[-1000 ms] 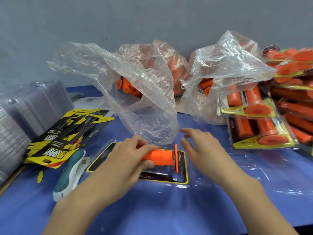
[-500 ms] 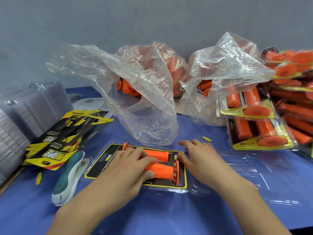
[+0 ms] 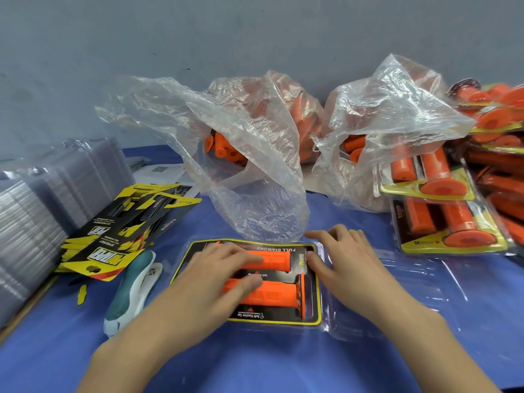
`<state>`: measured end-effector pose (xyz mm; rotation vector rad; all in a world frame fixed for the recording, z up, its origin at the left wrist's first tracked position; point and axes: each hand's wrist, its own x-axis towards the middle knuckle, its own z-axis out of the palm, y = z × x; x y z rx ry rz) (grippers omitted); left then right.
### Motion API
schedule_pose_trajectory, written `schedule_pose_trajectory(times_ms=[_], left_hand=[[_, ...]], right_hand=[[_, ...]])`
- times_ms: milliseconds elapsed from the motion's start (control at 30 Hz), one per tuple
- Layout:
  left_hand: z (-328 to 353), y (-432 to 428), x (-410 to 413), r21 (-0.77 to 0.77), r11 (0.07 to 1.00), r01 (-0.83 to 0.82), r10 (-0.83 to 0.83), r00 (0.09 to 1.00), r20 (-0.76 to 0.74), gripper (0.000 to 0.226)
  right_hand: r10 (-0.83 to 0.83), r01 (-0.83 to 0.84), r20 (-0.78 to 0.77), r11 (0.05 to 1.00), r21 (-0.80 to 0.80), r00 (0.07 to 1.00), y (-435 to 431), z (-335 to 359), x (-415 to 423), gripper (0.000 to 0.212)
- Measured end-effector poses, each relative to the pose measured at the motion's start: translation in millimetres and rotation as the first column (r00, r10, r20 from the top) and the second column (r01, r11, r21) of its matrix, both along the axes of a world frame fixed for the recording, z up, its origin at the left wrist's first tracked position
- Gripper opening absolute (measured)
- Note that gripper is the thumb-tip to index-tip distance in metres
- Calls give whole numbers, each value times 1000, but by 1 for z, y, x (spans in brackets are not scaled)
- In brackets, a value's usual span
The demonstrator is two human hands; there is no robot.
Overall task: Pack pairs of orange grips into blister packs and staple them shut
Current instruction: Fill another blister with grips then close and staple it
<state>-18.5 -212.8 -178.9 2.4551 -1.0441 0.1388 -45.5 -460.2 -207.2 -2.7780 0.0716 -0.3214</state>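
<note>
Head camera: a packer seats a pair of ribbed orange rubber handlebar grips, the nearer (image 3: 272,293) with its flange to the right and the farther (image 3: 272,259) lying parallel behind it, in the moulded wells of a clear plastic blister pack backed by a black-and-yellow printed card (image 3: 312,317) on the blue-covered worktop (image 3: 255,364). The left grip (image 3: 209,279), a bare hand, lies across both pieces with fingers nearly straight and clamped on nothing, apparently pressing them down so they sit flush. The right grip (image 3: 348,268), fingers apart, rests on the pack's right edge beside the flange, seemingly to keep the tray from sliding. The pack's transparent lid half (image 3: 411,282) lies unfolded flat to the right, so closing looks to be the next step, with stapling not yet done. A teal-and-white hand stapler (image 3: 133,290) waits just left of the pack, within reach of the left grip. Beyond it lie a fanned stack of black-and-yellow backing cards (image 3: 113,236) and a stack of empty clear blister shells (image 3: 42,199). Two crumpled clear plastic bags, one behind the pack (image 3: 255,171) and one further right (image 3: 391,120), hold loose orange stock, while finished packs (image 3: 442,219) pile up at far right.
</note>
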Motion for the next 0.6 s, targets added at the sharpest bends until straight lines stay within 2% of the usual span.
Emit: schedule_pose_trajectory(times_ms=[133,200,333,500,600], left_hand=[[10,10,-3,-174,977,-124,134,990,44,20],[10,-1,-16,-179,981,-72,94,988,119,21],[-8,-30,-38,31,991,130,-133,934,333,25],[-27,-37,-41,158,969,189,-237,890,390,34],[-33,-40,-41,190,968,166,-233,879,416,29]], right_hand=[[32,-33,69,999,27,997,2,3,-1,43],[35,-38,83,999,31,996,3,2,-1,42],[28,-33,112,998,49,993,4,1,0,41],[31,-36,127,999,34,991,3,-2,2,39],[32,-38,135,998,40,990,2,-3,3,38]])
